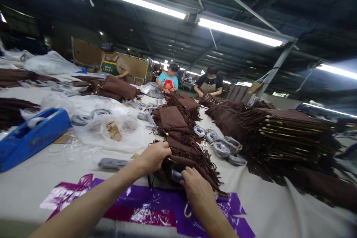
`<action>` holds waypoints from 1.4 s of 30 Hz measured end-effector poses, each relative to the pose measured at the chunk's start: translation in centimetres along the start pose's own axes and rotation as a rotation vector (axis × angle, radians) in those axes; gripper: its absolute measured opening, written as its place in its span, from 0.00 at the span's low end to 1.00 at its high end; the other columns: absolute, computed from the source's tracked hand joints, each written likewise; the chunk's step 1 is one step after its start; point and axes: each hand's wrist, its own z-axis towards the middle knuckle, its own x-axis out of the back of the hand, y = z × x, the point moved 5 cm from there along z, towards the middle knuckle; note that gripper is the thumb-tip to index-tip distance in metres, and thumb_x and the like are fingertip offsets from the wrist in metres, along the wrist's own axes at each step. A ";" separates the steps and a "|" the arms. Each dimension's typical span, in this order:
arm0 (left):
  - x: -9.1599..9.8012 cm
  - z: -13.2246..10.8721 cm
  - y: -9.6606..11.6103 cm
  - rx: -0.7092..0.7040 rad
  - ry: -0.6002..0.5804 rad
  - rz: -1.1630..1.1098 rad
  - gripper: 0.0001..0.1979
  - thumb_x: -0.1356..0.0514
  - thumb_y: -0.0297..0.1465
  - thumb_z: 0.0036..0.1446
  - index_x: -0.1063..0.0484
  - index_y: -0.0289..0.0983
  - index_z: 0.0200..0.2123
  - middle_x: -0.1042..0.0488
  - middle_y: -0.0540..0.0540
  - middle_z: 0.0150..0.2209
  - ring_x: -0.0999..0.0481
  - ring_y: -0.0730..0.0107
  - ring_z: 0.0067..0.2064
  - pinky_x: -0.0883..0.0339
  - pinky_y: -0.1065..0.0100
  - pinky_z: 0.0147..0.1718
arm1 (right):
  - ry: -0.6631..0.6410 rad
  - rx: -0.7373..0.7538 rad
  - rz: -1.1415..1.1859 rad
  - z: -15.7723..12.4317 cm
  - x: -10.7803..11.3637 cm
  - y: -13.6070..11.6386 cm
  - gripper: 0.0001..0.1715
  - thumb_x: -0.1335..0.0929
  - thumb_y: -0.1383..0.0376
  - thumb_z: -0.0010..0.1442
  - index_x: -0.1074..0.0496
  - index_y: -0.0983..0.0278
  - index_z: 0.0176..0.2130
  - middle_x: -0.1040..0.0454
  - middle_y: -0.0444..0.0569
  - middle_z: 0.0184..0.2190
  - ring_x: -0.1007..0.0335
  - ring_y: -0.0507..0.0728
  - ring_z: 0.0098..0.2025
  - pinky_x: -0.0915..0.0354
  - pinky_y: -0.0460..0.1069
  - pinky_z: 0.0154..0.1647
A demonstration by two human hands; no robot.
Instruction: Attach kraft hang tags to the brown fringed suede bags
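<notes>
A brown fringed bag lies at the near edge of the table, its mouth open toward me. My left hand is closed on the bag's upper left edge. At the opening, my right hand has its fingers curled round a grey plastic-wrapped bundle, which is partly inside the bag. A gold clasp hangs below my right hand over purple tape stuck on the table. More brown fringed bags lie just beyond.
A blue tape dispenser stands at left, near clear plastic bags. Wrapped coils lie right of centre, beside a tall stack of brown bags. Three people work across the table. A wrapped grey strap lies left of my left hand.
</notes>
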 end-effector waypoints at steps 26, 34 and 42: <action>-3.3 -3.7 -1.3 0.077 -0.068 0.038 0.10 0.50 0.20 0.57 0.32 0.37 0.36 0.32 0.44 0.38 0.33 0.64 0.40 0.38 0.66 0.38 | 0.118 0.021 0.107 1.9 -3.8 -1.7 0.13 0.37 0.76 0.61 0.31 0.63 0.29 0.30 0.49 0.30 0.33 0.55 0.31 0.40 0.46 0.29; -1.3 -3.8 1.9 0.121 -0.171 0.212 0.10 0.48 0.21 0.52 0.32 0.36 0.37 0.31 0.40 0.41 0.33 0.57 0.41 0.38 0.58 0.39 | 0.149 0.118 0.601 -2.6 2.3 2.4 0.16 0.42 0.73 0.62 0.30 0.61 0.43 0.27 0.48 0.37 0.28 0.54 0.40 0.33 0.46 0.41; -10.5 1.7 13.9 0.079 -0.203 0.109 0.12 0.45 0.34 0.60 0.30 0.31 0.42 0.30 0.36 0.41 0.31 0.51 0.44 0.36 0.54 0.39 | 0.162 -0.013 -0.103 -7.4 -2.0 12.3 0.19 0.40 0.76 0.53 0.29 0.64 0.42 0.22 0.53 0.32 0.25 0.62 0.35 0.30 0.56 0.41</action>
